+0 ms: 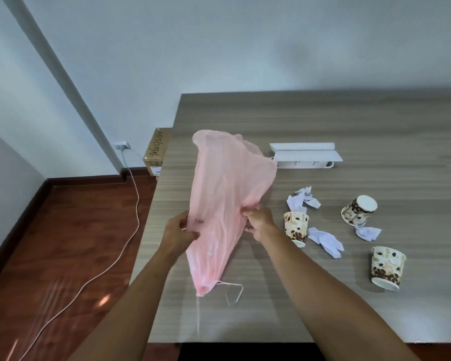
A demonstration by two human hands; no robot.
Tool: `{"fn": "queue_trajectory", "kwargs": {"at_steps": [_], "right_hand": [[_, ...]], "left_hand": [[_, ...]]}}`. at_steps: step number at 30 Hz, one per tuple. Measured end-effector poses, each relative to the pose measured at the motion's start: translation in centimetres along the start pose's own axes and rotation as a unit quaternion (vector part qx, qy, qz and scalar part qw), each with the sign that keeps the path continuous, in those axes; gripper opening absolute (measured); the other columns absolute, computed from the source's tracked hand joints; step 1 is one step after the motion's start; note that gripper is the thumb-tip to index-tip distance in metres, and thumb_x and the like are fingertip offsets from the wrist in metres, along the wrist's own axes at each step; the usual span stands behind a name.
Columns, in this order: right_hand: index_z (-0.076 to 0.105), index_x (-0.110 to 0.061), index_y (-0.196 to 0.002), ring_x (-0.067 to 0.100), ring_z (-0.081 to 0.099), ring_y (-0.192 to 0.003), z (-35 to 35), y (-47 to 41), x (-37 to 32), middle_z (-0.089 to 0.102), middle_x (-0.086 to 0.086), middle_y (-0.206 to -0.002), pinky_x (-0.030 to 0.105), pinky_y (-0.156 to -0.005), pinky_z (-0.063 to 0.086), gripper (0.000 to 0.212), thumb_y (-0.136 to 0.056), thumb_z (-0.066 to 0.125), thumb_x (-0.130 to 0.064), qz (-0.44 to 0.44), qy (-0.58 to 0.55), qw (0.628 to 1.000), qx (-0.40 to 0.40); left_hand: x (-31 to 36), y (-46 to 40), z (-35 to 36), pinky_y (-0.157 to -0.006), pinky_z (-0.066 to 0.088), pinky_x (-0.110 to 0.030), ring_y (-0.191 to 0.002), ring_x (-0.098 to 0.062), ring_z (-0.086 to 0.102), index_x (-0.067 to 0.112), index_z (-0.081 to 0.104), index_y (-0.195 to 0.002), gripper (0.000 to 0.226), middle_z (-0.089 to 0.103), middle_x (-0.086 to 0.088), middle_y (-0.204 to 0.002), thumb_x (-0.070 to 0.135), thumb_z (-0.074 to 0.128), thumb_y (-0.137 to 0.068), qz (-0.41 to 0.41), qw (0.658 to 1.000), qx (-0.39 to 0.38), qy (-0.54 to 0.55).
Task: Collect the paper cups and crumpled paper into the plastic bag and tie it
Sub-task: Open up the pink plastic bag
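A pink plastic bag [224, 194] is lifted above the left part of the wooden table [349, 121]. My left hand [179, 230] pinches its left side and my right hand [258, 221] pinches its right side. A thin string [231, 290] trails from the bag's near end. Three patterned paper cups lie on the table to the right: one just beside my right hand [296, 227], one upside down farther right [359, 211], one near the front [387, 267]. Three crumpled white papers lie among them: one behind the cups [303, 200], one in the middle [326, 241], one at the right [367, 233].
A white power strip box [306, 155] sits on the table behind the papers. Left of the table, a cardboard box [156, 152] stands on the red wood floor, and a white cable [133, 201] runs from a wall socket across the floor.
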State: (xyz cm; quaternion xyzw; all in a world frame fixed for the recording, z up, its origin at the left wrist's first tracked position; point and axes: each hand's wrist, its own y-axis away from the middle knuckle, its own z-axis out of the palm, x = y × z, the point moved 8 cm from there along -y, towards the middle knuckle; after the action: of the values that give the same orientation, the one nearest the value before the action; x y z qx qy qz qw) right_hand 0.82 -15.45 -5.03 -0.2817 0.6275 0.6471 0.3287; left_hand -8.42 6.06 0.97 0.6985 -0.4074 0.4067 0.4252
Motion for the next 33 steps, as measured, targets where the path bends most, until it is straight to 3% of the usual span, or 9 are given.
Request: {"fn": "queue_trajectory", "kwargs": {"at_steps": [3, 8, 12, 16, 20, 23, 27, 30, 33], "right_hand": [[0.067, -0.012, -0.089, 0.024, 0.064, -0.080, -0.4, 1.1, -3.9, 0.068, 0.005, -0.082, 0.030, -0.066, 0.049, 0.023, -0.080, 0.060, 0.008, -0.103, 0.038, 0.994, -0.003], [0.069, 0.005, -0.090, 0.018, 0.064, -0.075, -1.1, 3.4, -8.8, 0.069, 0.008, -0.084, 0.030, -0.066, 0.051, 0.022, -0.073, 0.060, 0.016, -0.210, 0.053, 0.976, -0.014], [0.065, 0.011, -0.085, 0.014, 0.060, -0.073, -1.1, 4.0, -11.0, 0.066, 0.005, -0.079, 0.031, -0.062, 0.047, 0.022, -0.067, 0.072, 0.002, -0.258, 0.095, 0.960, -0.062], [0.057, 0.009, -0.084, 0.014, 0.054, -0.072, -0.5, 4.8, -11.9, 0.058, 0.007, -0.072, 0.033, -0.060, 0.043, 0.035, -0.062, 0.074, -0.013, -0.309, 0.187, 0.927, -0.100], [0.060, 0.008, -0.086, 0.017, 0.058, -0.075, 0.4, 4.9, -11.8, 0.066, 0.027, -0.081, 0.033, -0.062, 0.042, 0.025, -0.066, 0.068, -0.005, -0.334, 0.252, 0.903, -0.101], [0.064, 0.002, -0.081, 0.015, 0.062, -0.072, 1.9, 5.5, -11.7, 0.069, 0.012, -0.074, 0.036, -0.060, 0.047, 0.009, -0.072, 0.065, 0.001, -0.336, 0.283, 0.892, -0.103], [0.068, 0.003, -0.083, 0.016, 0.065, -0.075, 3.5, 5.4, -11.7, 0.071, 0.013, -0.079, 0.035, -0.064, 0.049, 0.011, -0.073, 0.063, 0.003, -0.313, 0.278, 0.905, -0.074], [0.059, -0.003, -0.074, 0.015, 0.053, -0.067, 3.5, 5.4, -12.0, 0.059, 0.001, -0.069, 0.028, -0.062, 0.040, 0.003, -0.071, 0.060, -0.003, -0.295, 0.266, 0.918, 0.007], [0.059, -0.013, -0.098, 0.018, 0.056, -0.083, 1.6, 7.1, -13.5, 0.062, -0.001, -0.092, 0.025, -0.073, 0.039, 0.023, -0.079, 0.061, 0.000, -0.302, 0.197, 0.916, 0.175]], "left_hand": [[-0.4, 0.7, 0.4, -0.088, 0.054, -0.033, -0.107, -0.021, 0.065, 0.011, 0.066, -0.118, 0.054, 0.072, -0.003, -0.108, -0.010, 0.076, -0.069, -0.040, 0.997, -0.068, -0.008], [-1.2, 2.4, 1.2, -0.108, 0.032, -0.037, -0.125, -0.015, 0.048, 0.037, 0.054, -0.130, 0.060, 0.058, 0.009, -0.126, 0.026, 0.068, -0.073, -0.156, 0.961, -0.229, -0.006], [0.6, -0.1, -4.0, -0.106, 0.036, -0.044, -0.114, -0.027, 0.051, 0.011, 0.058, -0.132, 0.047, 0.063, -0.010, -0.124, 0.024, 0.048, -0.088, -0.171, 0.975, -0.025, 0.142], [7.5, -2.0, -9.5, -0.102, 0.040, -0.043, -0.116, -0.030, 0.054, 0.015, 0.060, -0.119, 0.033, 0.063, -0.012, -0.123, 0.034, 0.047, -0.096, -0.074, 0.964, 0.114, 0.230], [17.5, -4.1, -13.2, -0.102, 0.042, -0.036, -0.122, -0.014, 0.054, 0.026, 0.061, -0.127, 0.062, 0.063, 0.007, -0.124, 0.064, 0.061, -0.079, 0.077, 0.985, 0.090, 0.126], [23.0, -4.1, -11.5, -0.093, 0.039, -0.018, -0.114, 0.008, 0.055, 0.034, 0.062, -0.127, 0.063, 0.063, 0.020, -0.124, 0.064, 0.071, -0.073, 0.189, 0.980, -0.043, -0.041], [22.3, -4.4, -7.5, -0.086, 0.049, -0.020, -0.099, -0.001, 0.065, 0.031, 0.069, -0.108, 0.045, 0.071, 0.014, -0.107, 0.048, 0.083, -0.069, 0.165, 0.924, -0.194, -0.286], [20.8, -5.6, -7.0, -0.071, 0.050, -0.021, -0.086, -0.020, 0.068, 0.012, 0.072, -0.094, 0.025, 0.073, -0.002, -0.091, 0.028, 0.082, -0.077, 0.164, 0.929, -0.173, -0.282], [21.1, -5.9, -7.5, -0.050, 0.040, -0.008, -0.067, -0.009, 0.059, 0.016, 0.065, -0.081, 0.010, 0.062, 0.007, -0.072, 0.019, 0.074, -0.086, 0.177, 0.954, -0.096, -0.220]]}}
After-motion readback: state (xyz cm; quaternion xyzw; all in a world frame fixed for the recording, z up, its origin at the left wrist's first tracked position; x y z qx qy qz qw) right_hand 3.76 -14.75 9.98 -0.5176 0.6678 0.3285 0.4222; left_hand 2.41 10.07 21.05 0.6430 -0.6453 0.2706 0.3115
